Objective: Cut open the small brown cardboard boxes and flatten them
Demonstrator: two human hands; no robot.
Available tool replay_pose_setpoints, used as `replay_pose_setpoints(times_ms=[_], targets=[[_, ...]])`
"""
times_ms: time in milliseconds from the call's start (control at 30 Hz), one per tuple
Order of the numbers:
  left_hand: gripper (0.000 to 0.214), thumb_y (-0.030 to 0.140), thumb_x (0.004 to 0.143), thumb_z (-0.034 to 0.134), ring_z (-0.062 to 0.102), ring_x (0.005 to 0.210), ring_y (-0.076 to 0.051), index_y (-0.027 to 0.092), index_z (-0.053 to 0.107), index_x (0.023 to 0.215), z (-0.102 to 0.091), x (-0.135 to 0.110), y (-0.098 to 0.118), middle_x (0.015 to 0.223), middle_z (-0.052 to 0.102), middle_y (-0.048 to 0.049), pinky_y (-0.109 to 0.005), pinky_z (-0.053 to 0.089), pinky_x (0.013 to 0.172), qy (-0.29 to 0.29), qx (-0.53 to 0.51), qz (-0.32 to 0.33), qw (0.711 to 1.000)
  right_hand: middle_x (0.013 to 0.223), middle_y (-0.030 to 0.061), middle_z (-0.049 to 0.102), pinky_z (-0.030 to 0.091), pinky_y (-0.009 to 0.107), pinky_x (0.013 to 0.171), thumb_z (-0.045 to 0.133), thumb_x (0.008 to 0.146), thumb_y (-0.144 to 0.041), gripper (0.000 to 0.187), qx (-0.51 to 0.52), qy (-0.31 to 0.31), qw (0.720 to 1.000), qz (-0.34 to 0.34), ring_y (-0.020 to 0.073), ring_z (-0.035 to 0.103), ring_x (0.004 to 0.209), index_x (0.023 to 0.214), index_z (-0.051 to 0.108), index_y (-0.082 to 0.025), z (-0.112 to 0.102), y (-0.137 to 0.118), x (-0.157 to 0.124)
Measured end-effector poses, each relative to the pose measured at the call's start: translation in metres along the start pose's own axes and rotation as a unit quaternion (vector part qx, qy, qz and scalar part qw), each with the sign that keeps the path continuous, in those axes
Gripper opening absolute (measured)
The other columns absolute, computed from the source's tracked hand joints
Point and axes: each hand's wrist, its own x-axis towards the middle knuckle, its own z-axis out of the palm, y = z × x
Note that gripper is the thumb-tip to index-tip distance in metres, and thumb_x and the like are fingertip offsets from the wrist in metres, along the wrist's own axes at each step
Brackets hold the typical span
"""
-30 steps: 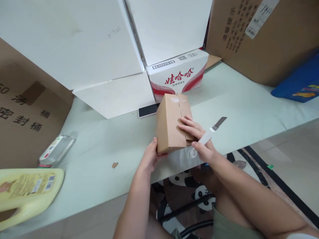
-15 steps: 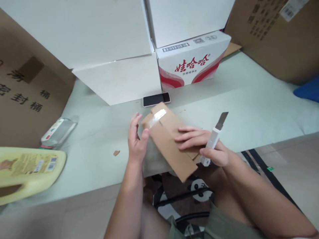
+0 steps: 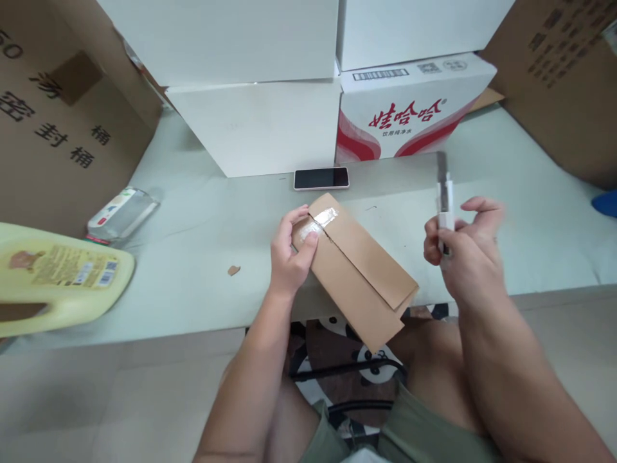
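Observation:
A small brown cardboard box [image 3: 359, 270] lies tilted at the front edge of the pale green table [image 3: 202, 251], its near end hanging over the edge. Clear tape covers its far end. My left hand [image 3: 292, 254] grips that taped end, thumb on top. My right hand [image 3: 463, 254] is lifted off the box to the right and holds a white utility knife [image 3: 443, 199] upright, blade pointing up. The fingers of that hand are partly uncurled round the handle.
A black phone [image 3: 321, 178] lies flat behind the box. White cartons [image 3: 260, 122] and a red-and-white printed carton [image 3: 409, 106] stand at the back. Brown cartons flank both sides. A yellow jug [image 3: 58, 280] and a clear bottle [image 3: 120, 212] lie at left. A cardboard scrap [image 3: 234, 270] sits nearby.
The box was tipped over from standing to lying flat and slanted. My right hand left the box top and rose to the right with the knife. My left hand moved onto the taped end.

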Motion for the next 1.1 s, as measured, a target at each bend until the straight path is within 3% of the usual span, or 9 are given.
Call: replay_pose_setpoints(times_ms=[67, 200, 333, 400, 500, 600, 767, 1100], targets=[[0.038, 0.046, 0.092, 0.063, 0.062, 0.127, -0.027, 0.024, 0.061, 0.122, 0.001, -0.001, 0.001, 0.133, 0.067, -0.0106, -0.045, 0.047, 0.110, 0.003, -0.009, -0.004, 1.000, 0.077, -0.0066, 0.062, 0.037, 0.023, 0.041, 0.065, 0.076, -0.021, 0.035, 0.004, -0.047, 0.998, -0.043, 0.0100, 0.050, 0.046, 0.103, 0.045, -0.032, 0.002, -0.015, -0.008], [0.040, 0.049, 0.092, 0.062, 0.061, 0.126, -0.027, 0.023, 0.059, 0.123, 0.003, -0.002, 0.000, 0.134, 0.066, -0.0113, -0.045, 0.048, 0.109, 0.002, -0.018, -0.011, 1.000, 0.086, 0.0026, 0.067, 0.054, 0.037, 0.057, 0.061, 0.082, -0.047, 0.039, 0.072, -0.153, 0.982, -0.078, 0.0203, 0.064, 0.067, 0.118, 0.060, -0.034, 0.007, -0.037, -0.022], [0.041, 0.047, 0.092, 0.062, 0.062, 0.125, -0.027, 0.022, 0.058, 0.124, 0.004, -0.002, 0.001, 0.135, 0.065, -0.0122, -0.044, 0.048, 0.109, 0.002, -0.024, -0.015, 1.000, 0.073, -0.0009, 0.065, 0.048, 0.031, 0.049, 0.071, 0.084, -0.046, 0.034, 0.045, -0.137, 0.984, -0.108, 0.0184, 0.061, 0.060, 0.114, 0.061, -0.035, 0.023, -0.033, -0.029], [0.042, 0.047, 0.092, 0.062, 0.061, 0.125, -0.027, 0.022, 0.057, 0.125, 0.004, -0.002, 0.002, 0.136, 0.064, -0.0124, -0.045, 0.048, 0.109, 0.000, -0.024, -0.021, 0.999, 0.069, -0.0013, 0.064, 0.041, 0.027, 0.045, 0.065, 0.092, -0.047, 0.022, 0.010, -0.154, 0.980, -0.125, 0.0161, 0.059, 0.056, 0.106, 0.062, -0.030, 0.032, -0.029, -0.032], [0.043, 0.046, 0.091, 0.062, 0.061, 0.125, -0.027, 0.023, 0.056, 0.127, 0.005, -0.003, 0.005, 0.135, 0.064, -0.0117, -0.044, 0.048, 0.108, -0.008, -0.019, -0.029, 0.999, 0.068, -0.0010, 0.063, 0.042, 0.027, 0.048, 0.050, 0.099, -0.053, 0.030, -0.088, -0.184, 0.969, -0.136, 0.0149, 0.058, 0.056, 0.110, 0.063, -0.027, 0.045, -0.029, -0.034], [0.045, 0.047, 0.092, 0.062, 0.061, 0.125, -0.027, 0.022, 0.055, 0.128, 0.005, -0.004, 0.007, 0.135, 0.063, -0.0120, -0.042, 0.048, 0.108, -0.016, -0.031, -0.034, 0.999, 0.079, 0.0008, 0.069, 0.049, 0.029, 0.057, 0.053, 0.098, -0.050, 0.032, -0.206, -0.205, 0.945, -0.148, 0.0157, 0.062, 0.062, 0.118, 0.061, -0.026, 0.056, -0.033, -0.032], [0.050, 0.052, 0.091, 0.062, 0.061, 0.124, -0.027, 0.022, 0.054, 0.131, 0.006, -0.005, 0.006, 0.137, 0.062, -0.0130, -0.042, 0.049, 0.106, -0.031, -0.051, -0.045, 0.997, 0.090, 0.0040, 0.074, 0.051, 0.030, 0.064, 0.057, 0.095, -0.038, 0.022, -0.326, -0.201, 0.900, -0.210, 0.0182, 0.067, 0.071, 0.110, 0.066, -0.025, 0.063, -0.033, -0.029], [0.054, 0.054, 0.091, 0.063, 0.059, 0.129, -0.029, 0.020, 0.054, 0.133, 0.005, -0.008, 0.005, 0.141, 0.060, -0.0147, -0.043, 0.048, 0.109, -0.031, -0.065, -0.061, 0.996, 0.088, 0.0048, 0.074, 0.048, 0.028, 0.059, 0.057, 0.093, -0.030, 0.022, -0.353, -0.197, 0.882, -0.242, 0.0171, 0.067, 0.069, 0.110, 0.070, -0.023, 0.065, -0.031, -0.033]])
